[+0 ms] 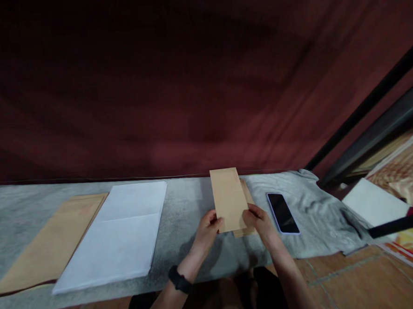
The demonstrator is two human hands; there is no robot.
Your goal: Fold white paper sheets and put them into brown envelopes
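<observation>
A brown paper envelope (229, 197) is held up in front of me, its long side pointing away and small red print near the far right corner. My left hand (209, 226) pinches its near left corner between thumb and fingers. At the near right edge, my right hand (260, 219) grips it the same way. Beneath and slightly to the right lie more brown envelopes (248, 195), mostly covered by the held one. A dark wristband sits on my left wrist.
A phone (283, 213) lies right of my right hand. To the left are a stack of white paper (117, 239) and larger brown envelopes (51, 243), all on a grey cloth (185, 207). A dark red curtain (189, 104) hangs behind; black bars (374, 97) cross at right.
</observation>
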